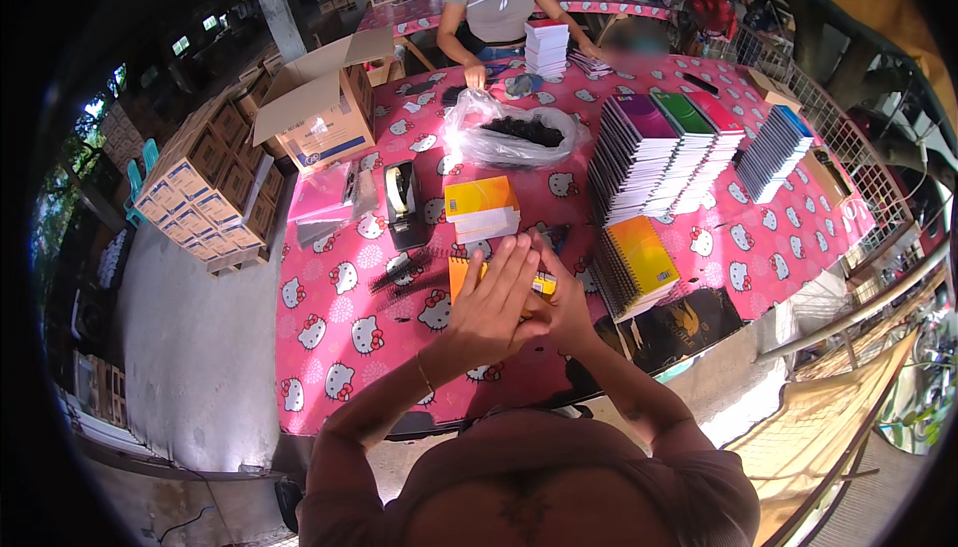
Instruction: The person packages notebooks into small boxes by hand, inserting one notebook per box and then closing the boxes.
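Observation:
A yellow-orange notebook (460, 273) with a dark coil along its edge lies in front of me, mostly covered by my hands. My left hand (491, 297) rests flat across its cover with the fingers stretched out. At the notebook's right side, my right hand (565, 309) is curled round the edge, its thumb beside my left palm. Just beyond stands a short stack of yellow-covered, unbound paper blocks (482, 210). Loose black coils (401, 277) lie to the left. A pile of yellow spiral notebooks (642, 256) stands right of my hands.
A tape dispenser (402, 206) and plastic-wrapped pink sheets (324, 193) lie left. Farther off are a clear bag of black coils (524, 134), tall notebook stacks (639, 153) and an open carton (324, 113). Across the pink table (329, 332), another person (497, 8) handles items.

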### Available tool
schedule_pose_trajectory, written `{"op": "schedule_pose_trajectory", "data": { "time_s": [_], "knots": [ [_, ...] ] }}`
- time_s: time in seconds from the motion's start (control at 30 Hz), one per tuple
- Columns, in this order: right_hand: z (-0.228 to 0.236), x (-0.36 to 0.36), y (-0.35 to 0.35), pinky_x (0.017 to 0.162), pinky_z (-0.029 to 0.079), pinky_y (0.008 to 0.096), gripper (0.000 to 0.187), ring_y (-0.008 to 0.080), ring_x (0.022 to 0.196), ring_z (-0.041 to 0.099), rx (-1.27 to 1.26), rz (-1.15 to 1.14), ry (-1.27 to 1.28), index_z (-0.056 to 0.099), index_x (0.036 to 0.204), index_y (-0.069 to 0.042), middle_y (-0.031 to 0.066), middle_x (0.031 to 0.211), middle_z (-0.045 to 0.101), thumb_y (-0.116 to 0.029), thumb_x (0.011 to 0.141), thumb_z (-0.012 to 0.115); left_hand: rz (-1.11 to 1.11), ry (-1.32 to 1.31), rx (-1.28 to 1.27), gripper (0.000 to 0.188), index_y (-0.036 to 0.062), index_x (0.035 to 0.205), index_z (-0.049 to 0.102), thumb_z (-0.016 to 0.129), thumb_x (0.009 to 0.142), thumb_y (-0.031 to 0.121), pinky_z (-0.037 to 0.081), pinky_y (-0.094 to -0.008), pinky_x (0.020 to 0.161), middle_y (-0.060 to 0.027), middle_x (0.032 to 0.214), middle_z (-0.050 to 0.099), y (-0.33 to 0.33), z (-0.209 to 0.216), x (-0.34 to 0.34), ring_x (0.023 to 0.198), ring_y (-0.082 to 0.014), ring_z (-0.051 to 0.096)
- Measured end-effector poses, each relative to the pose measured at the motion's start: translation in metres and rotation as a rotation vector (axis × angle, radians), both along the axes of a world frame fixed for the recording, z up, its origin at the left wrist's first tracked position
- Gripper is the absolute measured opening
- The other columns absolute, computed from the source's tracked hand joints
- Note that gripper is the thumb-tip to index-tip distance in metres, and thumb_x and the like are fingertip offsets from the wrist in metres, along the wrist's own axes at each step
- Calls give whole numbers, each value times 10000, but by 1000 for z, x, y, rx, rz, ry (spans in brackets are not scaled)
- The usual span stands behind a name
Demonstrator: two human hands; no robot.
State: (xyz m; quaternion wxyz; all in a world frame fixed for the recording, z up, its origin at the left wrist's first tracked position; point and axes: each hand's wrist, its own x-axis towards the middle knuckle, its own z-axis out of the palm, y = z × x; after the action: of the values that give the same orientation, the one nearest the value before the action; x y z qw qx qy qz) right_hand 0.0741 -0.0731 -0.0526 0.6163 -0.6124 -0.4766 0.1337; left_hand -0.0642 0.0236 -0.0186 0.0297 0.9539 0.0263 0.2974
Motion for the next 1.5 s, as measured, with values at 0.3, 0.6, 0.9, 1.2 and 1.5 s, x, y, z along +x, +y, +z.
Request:
{"op": "schedule_pose_trajectory", "data": {
  "time_s": [0.3, 0.6, 0.9, 1.2, 1.5],
  "knots": [
    [8, -3, -33, 784, 543, 353, 904, 272, 983, 709, -132, -41, 54, 211, 1586, -134, 196, 1326, 616, -220, 864, 748, -158, 25, -307, 237, 80, 1106, 675, 668, 919, 225, 399, -487, 1033, -104, 1061, 679, 7, 24, 18, 985, -319, 650],
    [41, 36, -96, 841, 527, 282, 491, 161, 953, 672, -204, 120, 64, 519, 1388, -36, 118, 1163, 682, -102, 930, 684, -276, -121, -167, 223, 93, 1039, 690, 726, 842, 190, 419, -382, 730, -29, 904, 631, -12, 18, 49, 834, -244, 562],
    [54, 85, -146, 763, 558, 275, 75, 119, 873, 676, -201, 119, 32, 672, 936, 38, 83, 931, 706, 68, 876, 638, -420, -94, -264, 224, 80, 996, 690, 763, 800, 158, 458, -381, 712, -36, 884, 634, -46, 24, 88, 808, -243, 581],
    [46, 111, -156, 747, 570, 296, 195, 196, 879, 688, -240, -182, -101, 660, 1005, -10, 104, 912, 658, -18, 814, 696, -373, -88, -120, 215, 37, 1017, 646, 705, 818, 91, 515, -384, 647, -98, 887, 599, -82, 47, 123, 762, -276, 599],
    [47, 132, -148, 1007, 442, 350, 522, 174, 1214, 537, 113, 148, 637, 379, 1479, -26, 115, 1316, 578, -181, 1014, 559, -296, -247, -302, 315, 42, 1218, 597, 670, 935, 159, 527, -341, 641, -139, 1064, 650, -59, 73, 193, 842, -192, 661]
  ]
}}
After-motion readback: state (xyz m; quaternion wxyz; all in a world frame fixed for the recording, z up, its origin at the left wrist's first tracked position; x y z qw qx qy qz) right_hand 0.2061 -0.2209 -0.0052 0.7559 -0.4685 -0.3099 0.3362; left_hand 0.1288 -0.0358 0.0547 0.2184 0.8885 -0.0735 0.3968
